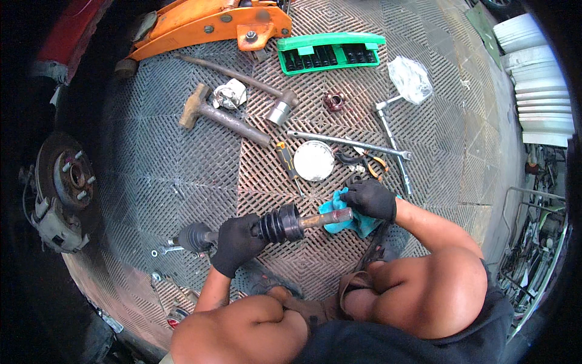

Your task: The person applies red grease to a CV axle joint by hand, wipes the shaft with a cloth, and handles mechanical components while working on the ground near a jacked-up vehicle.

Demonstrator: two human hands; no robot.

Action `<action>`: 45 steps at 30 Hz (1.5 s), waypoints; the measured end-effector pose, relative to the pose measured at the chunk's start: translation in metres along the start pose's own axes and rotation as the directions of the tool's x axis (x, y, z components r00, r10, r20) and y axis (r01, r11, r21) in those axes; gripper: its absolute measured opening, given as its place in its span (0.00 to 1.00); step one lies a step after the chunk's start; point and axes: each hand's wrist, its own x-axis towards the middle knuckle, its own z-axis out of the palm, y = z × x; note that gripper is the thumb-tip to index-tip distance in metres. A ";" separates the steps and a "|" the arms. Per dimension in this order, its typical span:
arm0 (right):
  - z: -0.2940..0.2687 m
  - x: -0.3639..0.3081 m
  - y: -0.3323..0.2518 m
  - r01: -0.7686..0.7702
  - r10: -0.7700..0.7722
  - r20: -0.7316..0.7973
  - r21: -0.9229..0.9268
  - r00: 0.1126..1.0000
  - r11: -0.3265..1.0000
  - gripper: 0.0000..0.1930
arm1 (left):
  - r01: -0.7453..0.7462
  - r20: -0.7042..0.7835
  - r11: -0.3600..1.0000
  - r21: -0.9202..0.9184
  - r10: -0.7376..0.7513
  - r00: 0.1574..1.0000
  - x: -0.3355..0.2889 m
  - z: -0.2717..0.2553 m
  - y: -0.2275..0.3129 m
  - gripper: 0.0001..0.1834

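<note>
My left hand (239,240), in a black glove, is wrapped round the shaft of a drive axle. The axle lies nearly level in front of my knees, with a black ribbed rubber boot (277,224) to the right of my hand and another dark boot (193,237) to its left. Its bare splined end (341,215) points right and has reddish grease on it. In my right hand (371,200), also gloved in black, is a bunched turquoise cloth (340,225). Part of the cloth sits behind and below the splined end; whether it touches the metal cannot be told.
Beyond my hands lie a white round lid (314,161), a screwdriver (285,159), pliers (370,159), a long wrench (345,143), a sledgehammer (227,119) and a green socket case (331,54). An orange floor jack (212,27) stands at the back; a brake disc (65,171) is at left.
</note>
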 end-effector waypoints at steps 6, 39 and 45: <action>-0.023 0.004 -0.010 -0.154 0.154 0.005 0.045 0.988 0.987 0.13 | -0.003 0.021 1.000 0.024 0.002 1.000 0.002 0.001 0.000 0.11; -0.059 0.031 0.039 -0.119 0.137 -0.248 0.087 0.959 0.989 0.14 | 0.054 0.089 0.993 0.102 -0.063 0.994 0.001 0.003 -0.009 0.21; -0.068 0.036 0.034 -0.166 0.152 -0.217 -0.047 0.964 0.985 0.17 | 0.052 0.082 0.993 0.109 -0.061 0.995 0.001 0.004 -0.014 0.20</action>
